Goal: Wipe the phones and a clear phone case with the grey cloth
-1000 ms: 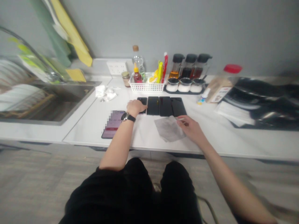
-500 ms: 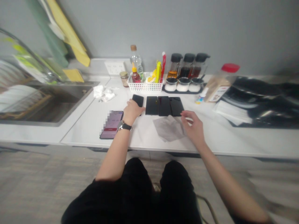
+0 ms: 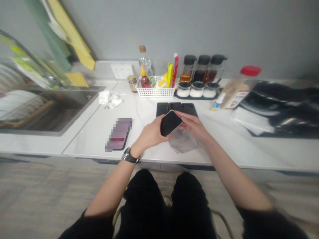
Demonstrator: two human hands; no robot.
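A small black-screened smartphone (image 3: 171, 123) is held tilted above the counter between both hands. My left hand (image 3: 152, 133) is closed around its left and lower edge. Fingers of my right hand (image 3: 193, 124) grip the phone's upper right edge. Below the hands a grey cloth (image 3: 184, 143) lies on the counter, partly covered by the right hand. Behind them three dark phones (image 3: 188, 108) lie side by side, their near parts hidden by the hands. Left of my left hand lies another phone (image 3: 120, 134) with a lit, partly blurred screen.
A white basket (image 3: 156, 92) with bottles and a black rack (image 3: 195, 96) of seasoning jars stand along the wall. At left are the sink (image 3: 72, 119) and crumpled tissues (image 3: 111, 99). A red-lidded container (image 3: 236, 91) stands before the black cooktop (image 3: 286, 122) at right.
My left hand has lifted the small phone from the row's left end and brought it right and nearer. My right hand has moved left from beside the cloth and taken hold of it too.
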